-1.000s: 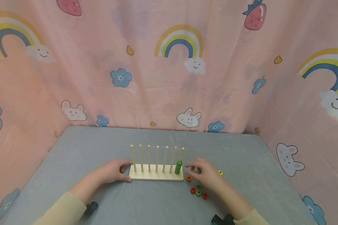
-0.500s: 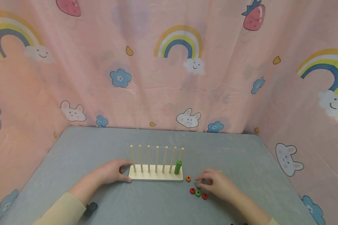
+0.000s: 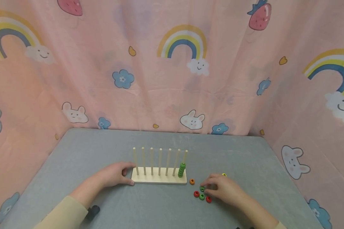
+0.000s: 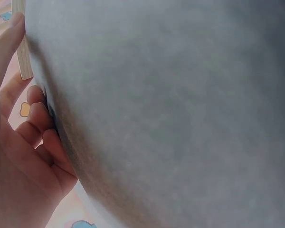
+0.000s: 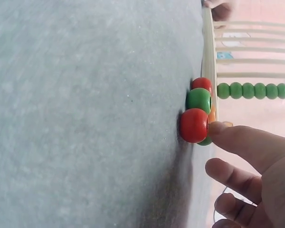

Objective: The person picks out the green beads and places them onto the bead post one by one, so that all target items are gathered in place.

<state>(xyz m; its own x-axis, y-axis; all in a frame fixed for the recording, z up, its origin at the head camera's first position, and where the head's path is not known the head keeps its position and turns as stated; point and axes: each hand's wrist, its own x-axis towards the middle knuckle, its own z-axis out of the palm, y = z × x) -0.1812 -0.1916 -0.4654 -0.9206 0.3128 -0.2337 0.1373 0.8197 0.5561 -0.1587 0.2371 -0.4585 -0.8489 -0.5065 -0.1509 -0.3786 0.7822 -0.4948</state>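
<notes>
A pale wooden peg board (image 3: 159,179) with a row of upright rods stands on the table. Several green beads (image 3: 182,170) are stacked on its rightmost rod; the other rods are bare. My left hand (image 3: 116,174) grips the board's left end between thumb and fingers. To the right of the board, my right hand (image 3: 223,187) reaches low over the loose beads, thumb and index finger apart. A loose green bead (image 3: 202,189) lies by those fingertips; whether they touch it is unclear. In the right wrist view, the thumb appears beside a red bead (image 5: 194,125).
In front of the right hand lie a red bead (image 3: 196,193), another green bead (image 3: 202,197) and a second red bead (image 3: 208,199). An orange bead (image 3: 192,181) sits near the board's right end. A yellow bead (image 3: 224,174) shows behind the right hand. Patterned pink curtains surround the grey table (image 3: 103,143).
My right hand has drawn back from beside the green stack, moving right and down to the loose green bead. The left hand keeps its grip on the board.
</notes>
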